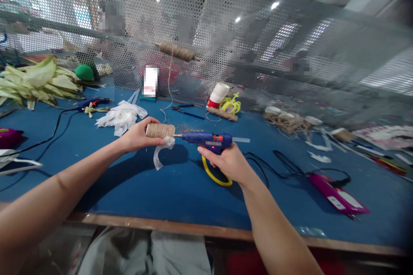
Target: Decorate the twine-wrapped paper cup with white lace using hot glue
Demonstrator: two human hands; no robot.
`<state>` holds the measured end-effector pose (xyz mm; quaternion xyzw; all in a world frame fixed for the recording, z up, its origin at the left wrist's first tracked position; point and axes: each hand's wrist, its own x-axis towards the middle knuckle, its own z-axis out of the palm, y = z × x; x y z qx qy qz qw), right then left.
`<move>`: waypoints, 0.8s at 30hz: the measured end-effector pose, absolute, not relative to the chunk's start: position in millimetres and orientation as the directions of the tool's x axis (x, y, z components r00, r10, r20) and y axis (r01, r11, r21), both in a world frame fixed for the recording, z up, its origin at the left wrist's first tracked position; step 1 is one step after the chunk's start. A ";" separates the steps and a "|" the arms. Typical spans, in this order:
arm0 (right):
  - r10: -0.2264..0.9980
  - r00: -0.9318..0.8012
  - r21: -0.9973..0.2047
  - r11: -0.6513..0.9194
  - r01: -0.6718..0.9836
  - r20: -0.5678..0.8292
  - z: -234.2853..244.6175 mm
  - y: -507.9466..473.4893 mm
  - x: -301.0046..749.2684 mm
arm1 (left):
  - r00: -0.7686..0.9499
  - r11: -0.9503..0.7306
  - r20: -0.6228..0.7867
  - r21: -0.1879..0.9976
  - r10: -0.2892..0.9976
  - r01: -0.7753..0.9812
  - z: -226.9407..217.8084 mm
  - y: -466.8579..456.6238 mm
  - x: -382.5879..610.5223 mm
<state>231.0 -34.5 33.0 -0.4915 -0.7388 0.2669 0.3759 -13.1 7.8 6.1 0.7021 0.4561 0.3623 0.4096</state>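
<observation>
My left hand (137, 135) is wrapped round a small cylinder bound in brown jute twine (160, 130), held sideways above the blue table (155, 189). A strip of white lace (160, 151) hangs from the cylinder's underside. My right hand (227, 162) grips a blue hot glue gun (206, 139) with an orange trigger. Its metal nozzle points left and touches the right end of the cylinder. A clear glue stick pokes out of the gun's back. A yellow loop (215, 175) lies on the table just under my right hand.
A black cable runs to a magenta power strip (337, 195) at right. White lace scraps (121, 117), another glue gun (92, 103), pale leaves (38, 81), twine spools (222, 114) and a white thread cone (217, 94) lie further back. A perforated metal screen (226, 43) closes the far side; a person sits behind it.
</observation>
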 end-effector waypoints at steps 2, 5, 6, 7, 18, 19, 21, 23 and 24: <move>0.927 -0.235 -0.764 0.374 0.525 0.293 33.5 -34.8 230.8 | 0.323 -0.255 0.140 0.903 0.936 0.346 6.0 7.6 -13.0; 0.929 -0.235 -0.754 0.370 0.542 0.287 33.6 -34.4 231.5 | 0.322 -0.262 0.147 0.899 0.935 0.351 5.5 7.7 -13.0; 0.929 -0.234 -0.751 0.371 0.547 0.288 33.3 -34.1 231.9 | 0.322 -0.265 0.149 0.897 0.935 0.353 5.4 7.8 -13.0; 0.928 -0.233 -0.747 0.372 0.551 0.290 32.9 -33.7 232.4 | 0.322 -0.268 0.152 0.895 0.934 0.356 5.4 7.7 -13.0; 0.940 -0.275 -0.777 0.326 0.539 0.203 29.9 -32.2 234.3 | 0.351 -0.264 0.150 0.915 0.924 0.306 2.9 8.4 -12.4; 0.940 -0.280 -0.778 0.323 0.538 0.197 29.9 -32.0 234.4 | 0.351 -0.266 0.153 0.916 0.924 0.301 2.8 8.5 -12.3; 0.940 -0.286 -0.787 0.317 0.528 0.187 29.9 -31.7 234.3 | 0.351 -0.269 0.158 0.917 0.923 0.295 3.2 8.4 -12.2; 0.940 -0.283 -0.801 0.314 0.510 0.188 30.2 -31.7 234.0 | 0.349 -0.267 0.158 0.919 0.924 0.290 4.0 8.1 -12.2; 0.940 -0.283 -0.807 0.314 0.501 0.190 30.6 -31.9 233.8 | 0.349 -0.262 0.154 0.922 0.924 0.286 4.3 8.0 -12.3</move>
